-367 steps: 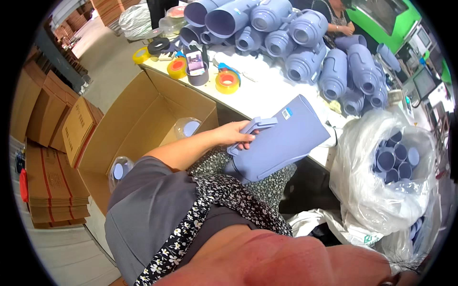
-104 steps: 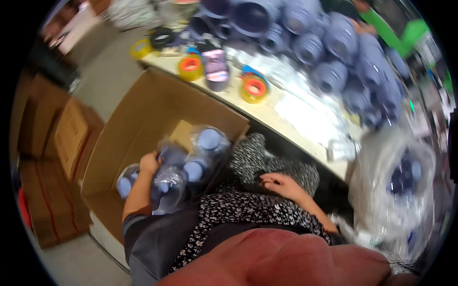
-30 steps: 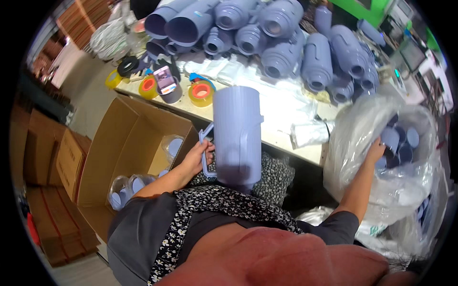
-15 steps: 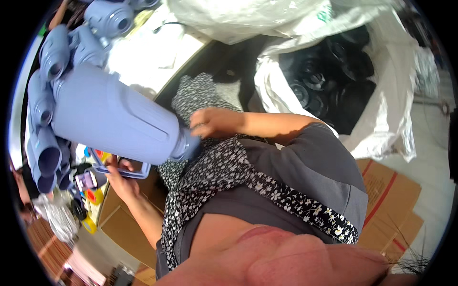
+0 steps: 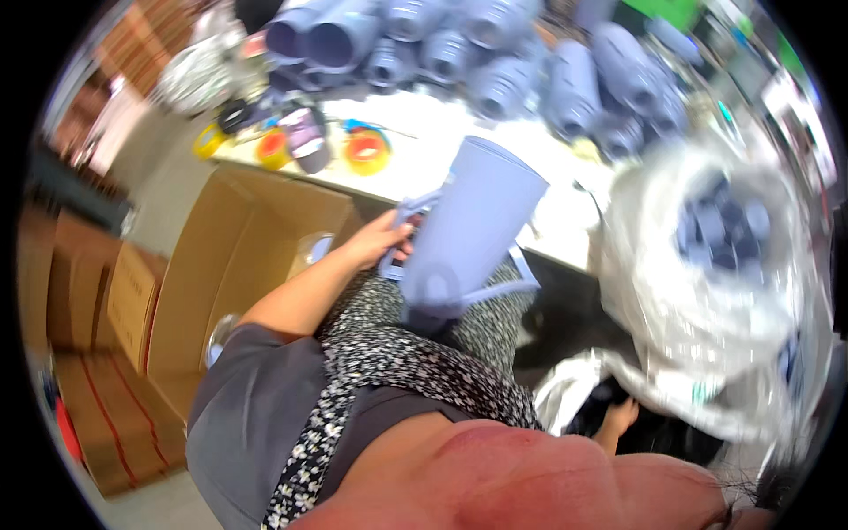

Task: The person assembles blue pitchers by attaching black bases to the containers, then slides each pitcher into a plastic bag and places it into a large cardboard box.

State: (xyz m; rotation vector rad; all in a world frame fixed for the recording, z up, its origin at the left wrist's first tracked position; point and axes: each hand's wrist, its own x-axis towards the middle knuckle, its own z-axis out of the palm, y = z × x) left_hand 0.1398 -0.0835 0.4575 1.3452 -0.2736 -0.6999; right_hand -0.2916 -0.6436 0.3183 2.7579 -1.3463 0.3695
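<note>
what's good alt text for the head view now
A left hand, seen from above, grips a lavender vessel by its handle while the right hand is in the mouth of a white sack. An open cardboard box stands at left; more lavender vessels are piled on the table.

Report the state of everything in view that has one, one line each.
Left hand: closed on the held flask's handle
Held flask: tilted, wide end up
Right hand: at the white bag, partly hidden
White bag: open
Clear bag: open, holding blue-purple pieces
Cardboard box: open
Phone: screen lit
</note>
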